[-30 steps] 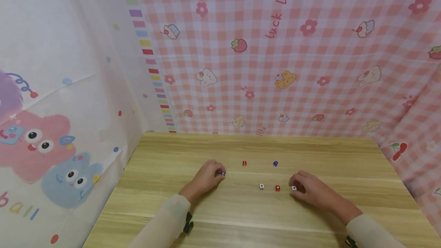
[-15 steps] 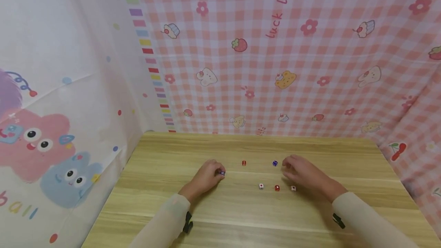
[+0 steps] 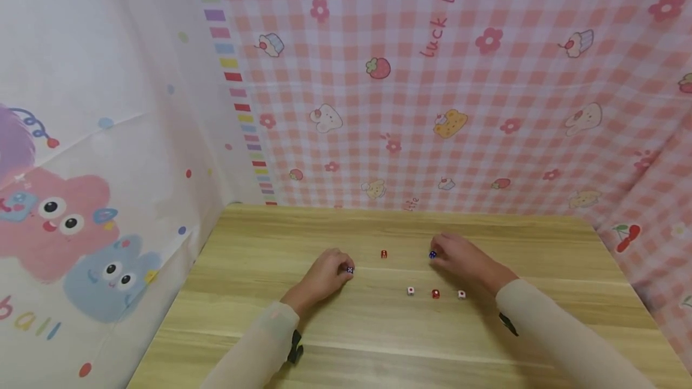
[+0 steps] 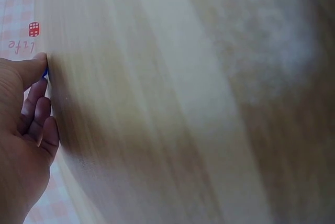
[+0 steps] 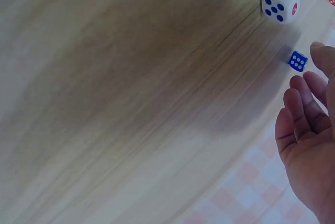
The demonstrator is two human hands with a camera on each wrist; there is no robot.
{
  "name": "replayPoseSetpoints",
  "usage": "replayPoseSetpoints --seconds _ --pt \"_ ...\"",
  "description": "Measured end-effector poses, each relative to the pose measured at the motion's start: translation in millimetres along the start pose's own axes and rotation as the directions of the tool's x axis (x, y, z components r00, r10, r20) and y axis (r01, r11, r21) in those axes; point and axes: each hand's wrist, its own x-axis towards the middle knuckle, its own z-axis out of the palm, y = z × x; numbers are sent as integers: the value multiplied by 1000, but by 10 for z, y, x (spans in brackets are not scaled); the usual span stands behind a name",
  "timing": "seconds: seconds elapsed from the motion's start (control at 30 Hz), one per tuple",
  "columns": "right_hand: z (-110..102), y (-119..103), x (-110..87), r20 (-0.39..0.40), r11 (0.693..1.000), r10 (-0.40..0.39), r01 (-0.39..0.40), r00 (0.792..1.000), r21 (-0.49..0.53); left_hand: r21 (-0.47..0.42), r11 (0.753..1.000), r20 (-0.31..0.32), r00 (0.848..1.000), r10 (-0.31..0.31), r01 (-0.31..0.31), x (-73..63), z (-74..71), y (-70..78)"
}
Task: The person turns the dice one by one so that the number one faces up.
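Observation:
My left hand [image 3: 326,274] pinches a dark blue die [image 3: 350,270] between thumb and fingertips, low at the table; in the left wrist view only a sliver of that blue die [image 4: 45,72] shows. My right hand [image 3: 462,259] reaches to a second blue die [image 3: 432,254] on the table. In the right wrist view its thumb and forefinger stand apart, right at the blue die [image 5: 298,61], which shows six white pips. A red die [image 3: 384,254] lies between the two hands.
Nearer the front, a white die [image 3: 411,291], a red die [image 3: 435,294] and another white die [image 3: 462,295] form a row on the wooden table [image 3: 378,347]. A pink checked cloth [image 3: 411,95] hangs behind the table's back edge, and a white patterned cloth [image 3: 135,155] hangs at the left.
My right hand has let go of the white die at the row's right end and moved back and left to the blue die. My left hand stays put with its die.

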Motion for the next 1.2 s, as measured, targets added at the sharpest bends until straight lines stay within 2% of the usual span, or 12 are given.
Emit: replayPoseSetpoints --seconds 0.47,0.77,1.2 --pt "33 86 87 -37 991 -119 117 992 -66 -3 1000 9 1000 -16 16 12 -17 17" --pt "8 76 82 -12 995 -96 95 995 -38 -14 1000 14 1000 -24 25 2 -11 17" --pt "47 104 72 -43 997 -76 76 996 1 -22 999 17 999 -28 28 -7 -12 21"
